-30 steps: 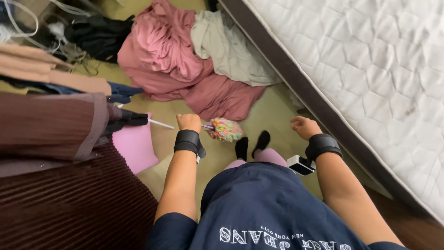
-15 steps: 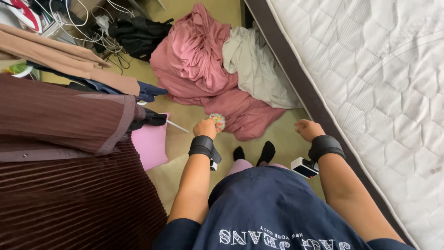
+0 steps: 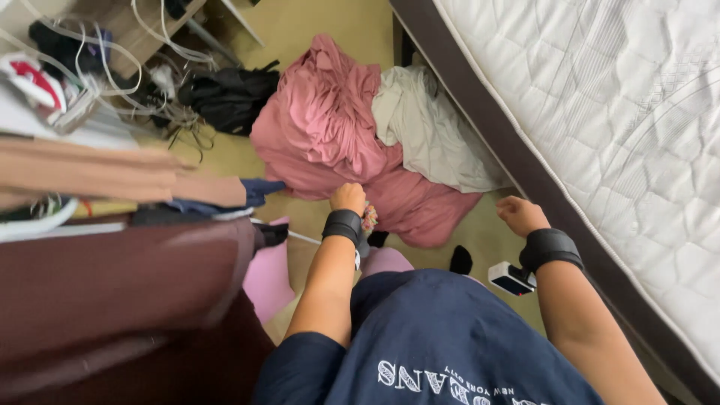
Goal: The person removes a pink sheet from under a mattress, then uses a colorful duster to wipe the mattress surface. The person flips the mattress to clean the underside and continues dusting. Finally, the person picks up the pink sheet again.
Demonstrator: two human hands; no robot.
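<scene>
My left hand [image 3: 348, 198] is closed around a small multicoloured fluffy object [image 3: 369, 217] on a thin white stick [image 3: 300, 237] that points left; most of the object is hidden behind my fist. The hand hovers over the edge of a pink sheet pile [image 3: 330, 135] on the floor. My right hand [image 3: 519, 214] is curled into a loose fist with nothing in it, near the dark bed frame [image 3: 495, 127]. Both wrists wear black bands; a small white device [image 3: 511, 278] hangs from the right one.
A white quilted mattress [image 3: 615, 112] fills the right side. A grey-beige cloth [image 3: 427, 127] lies against the pink pile. A black bag [image 3: 225, 94] and tangled cables [image 3: 112, 67] sit at upper left. Brown and tan garments [image 3: 112, 285] hang at left, beside a pink flat item [image 3: 268, 274].
The view has tilted up and forward. My left hand has lifted with the fluffy stick toward the pink pile, hiding more of the object. My right hand stays by the bed frame.
</scene>
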